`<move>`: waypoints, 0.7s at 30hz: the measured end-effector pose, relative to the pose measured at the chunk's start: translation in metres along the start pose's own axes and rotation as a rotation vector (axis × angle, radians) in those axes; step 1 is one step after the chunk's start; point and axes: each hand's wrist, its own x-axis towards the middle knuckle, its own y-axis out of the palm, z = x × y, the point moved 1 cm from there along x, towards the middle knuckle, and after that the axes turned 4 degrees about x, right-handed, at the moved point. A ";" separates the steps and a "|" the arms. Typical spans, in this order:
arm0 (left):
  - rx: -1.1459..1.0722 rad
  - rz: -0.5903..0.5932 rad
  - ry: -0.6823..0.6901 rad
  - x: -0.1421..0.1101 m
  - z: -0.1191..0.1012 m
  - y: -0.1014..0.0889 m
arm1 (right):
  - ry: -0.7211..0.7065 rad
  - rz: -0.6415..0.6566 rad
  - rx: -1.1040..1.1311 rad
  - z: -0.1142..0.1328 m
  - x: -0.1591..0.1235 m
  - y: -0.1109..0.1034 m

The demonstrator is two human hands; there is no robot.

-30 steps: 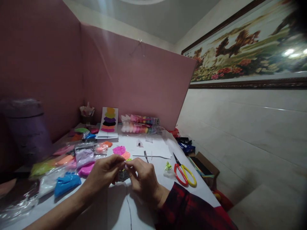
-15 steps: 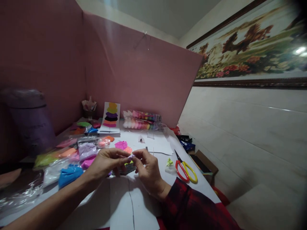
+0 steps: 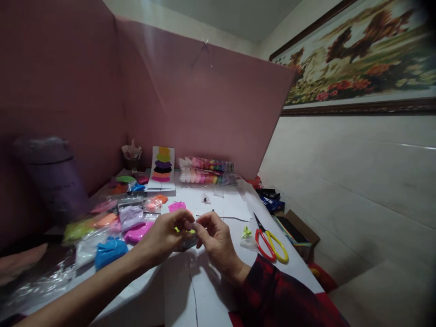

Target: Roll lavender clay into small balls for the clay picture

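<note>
In the head view, my left hand (image 3: 170, 232) and my right hand (image 3: 218, 240) meet over the white paper (image 3: 204, 277). Their fingertips pinch a small piece of pale lilac modelling clay (image 3: 191, 225), mostly hidden by the fingers. Beneath them, yellow-green clay and a dark piece show only in part. Just behind is a ridged pink clay shape (image 3: 177, 206) on paper. A thin dark line runs down the sheet below my hands. To the right lie scissors (image 3: 272, 245) with one red and one yellow handle, beside a small bag with yellow-green clay (image 3: 247, 234).
Bags of coloured clay, among them blue (image 3: 111, 253) and lilac (image 3: 132, 218), crowd the left side near a purple bottle (image 3: 57, 181). A card with stacked colour bands (image 3: 162, 165) stands at the back, beside packs of clay (image 3: 207, 175). A cardboard box (image 3: 299, 227) sits beyond the right edge.
The view has shifted, so the table things appear further right. My left fingers have curled more around the lilac clay, which is now more hidden. Both hands stay together.
</note>
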 end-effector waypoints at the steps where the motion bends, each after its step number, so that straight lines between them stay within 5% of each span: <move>1: -0.039 0.003 -0.054 0.002 -0.003 -0.001 | -0.013 -0.023 0.005 0.000 0.000 -0.001; 5: -0.127 0.038 -0.235 0.010 -0.005 -0.001 | -0.153 -0.032 -0.120 0.000 -0.002 -0.003; 9: -0.243 0.080 -0.279 0.011 0.010 0.005 | -0.303 0.029 -0.249 0.003 -0.005 -0.003; 13: -0.347 -0.004 -0.297 0.008 0.024 0.009 | -0.315 0.138 -0.310 0.004 -0.005 -0.002; 21: -0.394 -0.094 -0.301 0.002 0.031 0.010 | -0.192 0.128 -0.361 -0.005 0.000 -0.002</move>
